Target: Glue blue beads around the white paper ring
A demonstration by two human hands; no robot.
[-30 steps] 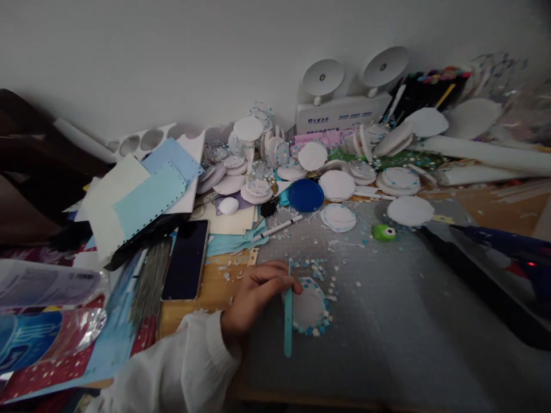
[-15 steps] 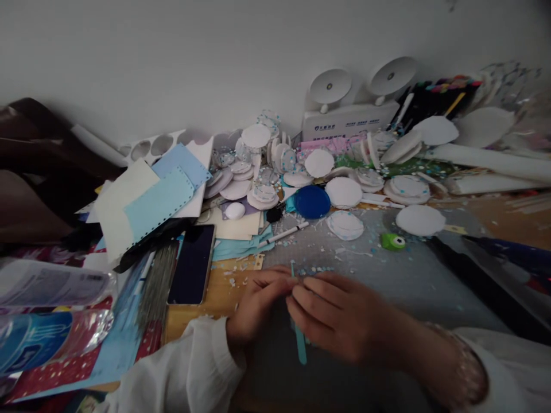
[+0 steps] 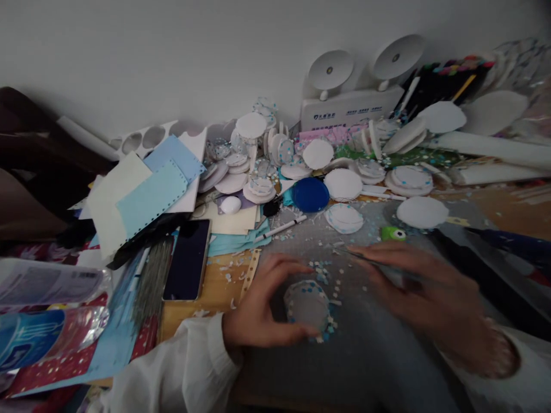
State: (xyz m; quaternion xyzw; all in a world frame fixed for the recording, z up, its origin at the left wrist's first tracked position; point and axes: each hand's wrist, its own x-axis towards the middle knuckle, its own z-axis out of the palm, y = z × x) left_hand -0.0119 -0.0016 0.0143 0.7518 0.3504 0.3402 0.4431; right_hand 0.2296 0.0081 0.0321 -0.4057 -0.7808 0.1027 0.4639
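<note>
White disc (image 3: pixel 307 305) sits between the left hand's (image 3: pixel 260 312) spread fingers, freed as the right hand (image 3: pixel 434 304) now pinches the tweezers (image 3: pixel 373 261).

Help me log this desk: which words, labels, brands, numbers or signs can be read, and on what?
None reads clearly.
White box with two lamps: blue printing, too blurred.
Blue-labelled bottle: white markings, too blurred.
Bottle beside it: fine print and a barcode-like patch, too small.
</note>
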